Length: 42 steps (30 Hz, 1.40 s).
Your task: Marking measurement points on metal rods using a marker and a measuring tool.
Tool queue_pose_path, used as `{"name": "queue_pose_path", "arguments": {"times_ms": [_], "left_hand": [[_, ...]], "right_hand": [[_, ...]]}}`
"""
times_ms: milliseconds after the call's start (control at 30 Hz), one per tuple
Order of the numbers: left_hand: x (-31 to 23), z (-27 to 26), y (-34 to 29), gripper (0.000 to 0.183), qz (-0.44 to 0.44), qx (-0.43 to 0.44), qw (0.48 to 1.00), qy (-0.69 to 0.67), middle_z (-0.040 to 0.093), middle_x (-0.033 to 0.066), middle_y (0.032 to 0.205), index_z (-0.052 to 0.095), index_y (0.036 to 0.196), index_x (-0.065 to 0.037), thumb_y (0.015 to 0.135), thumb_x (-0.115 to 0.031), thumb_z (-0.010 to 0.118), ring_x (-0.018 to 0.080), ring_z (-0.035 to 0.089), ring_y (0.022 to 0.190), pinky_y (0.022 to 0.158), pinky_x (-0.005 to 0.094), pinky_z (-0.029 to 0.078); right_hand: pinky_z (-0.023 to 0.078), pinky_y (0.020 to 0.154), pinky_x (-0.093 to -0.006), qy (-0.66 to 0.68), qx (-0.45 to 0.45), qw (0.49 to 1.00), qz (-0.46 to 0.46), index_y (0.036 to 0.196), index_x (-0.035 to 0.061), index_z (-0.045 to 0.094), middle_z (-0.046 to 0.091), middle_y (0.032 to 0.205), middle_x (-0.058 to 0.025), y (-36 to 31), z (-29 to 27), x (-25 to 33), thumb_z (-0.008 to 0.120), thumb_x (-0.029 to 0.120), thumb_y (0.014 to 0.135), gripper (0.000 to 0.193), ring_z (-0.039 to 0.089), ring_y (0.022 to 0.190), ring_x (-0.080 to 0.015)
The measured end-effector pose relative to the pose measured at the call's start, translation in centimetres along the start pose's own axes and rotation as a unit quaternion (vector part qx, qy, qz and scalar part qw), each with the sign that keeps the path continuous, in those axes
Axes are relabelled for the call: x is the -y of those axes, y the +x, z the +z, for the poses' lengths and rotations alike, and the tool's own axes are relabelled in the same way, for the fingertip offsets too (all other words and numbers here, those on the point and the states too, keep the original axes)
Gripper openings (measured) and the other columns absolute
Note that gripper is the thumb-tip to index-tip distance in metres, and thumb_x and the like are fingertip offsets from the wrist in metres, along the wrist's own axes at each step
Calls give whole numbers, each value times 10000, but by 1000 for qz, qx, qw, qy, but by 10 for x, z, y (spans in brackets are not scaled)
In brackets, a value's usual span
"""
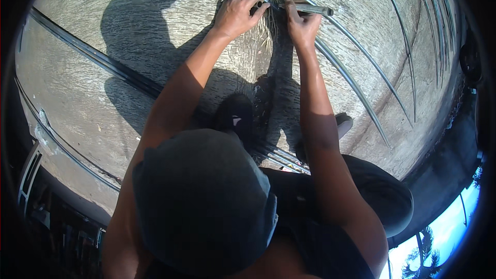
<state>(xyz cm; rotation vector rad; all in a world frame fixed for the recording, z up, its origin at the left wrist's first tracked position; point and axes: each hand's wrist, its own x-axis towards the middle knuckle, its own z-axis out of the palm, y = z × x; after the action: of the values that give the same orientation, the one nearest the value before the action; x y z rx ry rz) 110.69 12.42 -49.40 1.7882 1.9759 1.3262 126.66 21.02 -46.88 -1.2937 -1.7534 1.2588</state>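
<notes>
Pinching a dark-tipped stick (260,4), the left hand (239,12) is curled tight at 12 o'clock. The right hand (304,28), at 1 o'clock, grips a grey tube (312,9) that points toward 3, likely held firm so it won't slip. The hands are close together by some grass (265,30), perhaps so both can reach one spot. I can't tell what is hidden between them. Long rods (356,86) lie on the ground (374,31) at 2 o'clock and dark bars (101,60) at 10, maybe to leave room.
</notes>
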Motion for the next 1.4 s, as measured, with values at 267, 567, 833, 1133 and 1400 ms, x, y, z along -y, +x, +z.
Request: {"name": "queue_pose_path", "arguments": {"times_ms": [267, 567, 833, 1133, 1400], "left_hand": [[1, 0, 0, 158, 12, -4, 1000, -1, 672, 88, 925, 675, 944, -43, 823, -96, 762, 282, 649, 914, 812, 396, 521], [2, -1, -2, 155, 18, 0, 1000, 14, 674, 74, 941, 682, 966, -63, 834, -104, 751, 263, 653, 935, 834, 390, 529], [4, 2, -2, 168, 20, -5, 1000, 17, 683, 59, 950, 681, 982, -74, 842, -126, 757, 254, 653, 934, 840, 388, 530], [-2, 0, -1, 159, 7, 7, 1000, 11, 690, 51, 961, 667, 958, -66, 836, -108, 759, 253, 653, 929, 826, 381, 530], [-3, -3, 1, 178, 27, 3, 1000, 14, 697, 50, 1010, 652, 994, -67, 841, -88, 742, 267, 652, 974, 861, 395, 526]], "right_hand": [[487, 580, -300, -15, -1, 1000, -28, 812, -49, 719, 706, 689, -77, 0, 3, -3, 719, 133, 878, 193, 604, 611, -103], [479, 586, -283, -11, 47, 999, -9, 828, -37, 722, 689, 699, -47, -3, 0, -2, 690, 92, 902, 151, 609, 622, -107], [488, 596, -286, 17, 15, 999, -26, 847, -36, 738, 715, 734, -60, -2, 3, -9, 681, 76, 902, 138, 630, 653, -110], [478, 584, -278, 14, 0, 999, -42, 805, -23, 715, 690, 708, -31, -2, 4, -10, 690, 74, 897, 137, 609, 633, -98], [466, 579, -271, 3, 23, 999, -45, 817, -34, 717, 685, 709, -21, -5, 4, -7, 702, 88, 896, 146, 585, 631, -80]]}}
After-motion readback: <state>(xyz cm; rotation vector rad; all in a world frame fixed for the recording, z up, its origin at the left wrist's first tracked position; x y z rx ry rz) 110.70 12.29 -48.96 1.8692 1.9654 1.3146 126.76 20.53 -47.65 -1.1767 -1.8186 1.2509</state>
